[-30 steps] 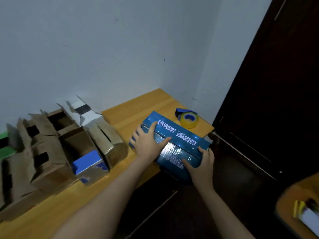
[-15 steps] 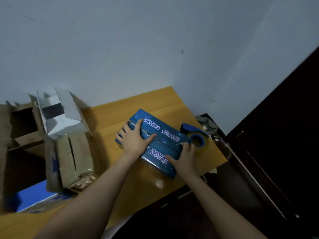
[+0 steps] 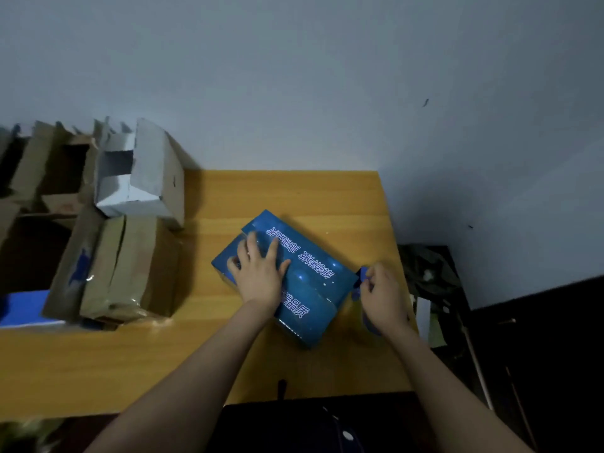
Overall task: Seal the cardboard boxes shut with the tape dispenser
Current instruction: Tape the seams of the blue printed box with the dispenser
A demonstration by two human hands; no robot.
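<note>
A blue cardboard box (image 3: 307,276) with white lettering lies at an angle on the wooden table (image 3: 294,194). My left hand (image 3: 258,273) presses flat on its closed top flaps, fingers spread. Just right of the box, my right hand (image 3: 382,299) curls its fingers round the blue tape dispenser (image 3: 359,282), which it mostly hides. Only the dispenser's blue end at the box's right corner and part of the roll under the hand show.
Several brown cardboard boxes (image 3: 117,266) are piled at the table's left, one with white flaps (image 3: 137,178) standing open. The wall runs along the back. Right of the table edge are dark clutter (image 3: 428,276) and a dark door (image 3: 555,354).
The view has swung to look down on the table. My right hand left the box's near right end and took hold of the tape dispenser beside it. My left hand stays on the flaps.
</note>
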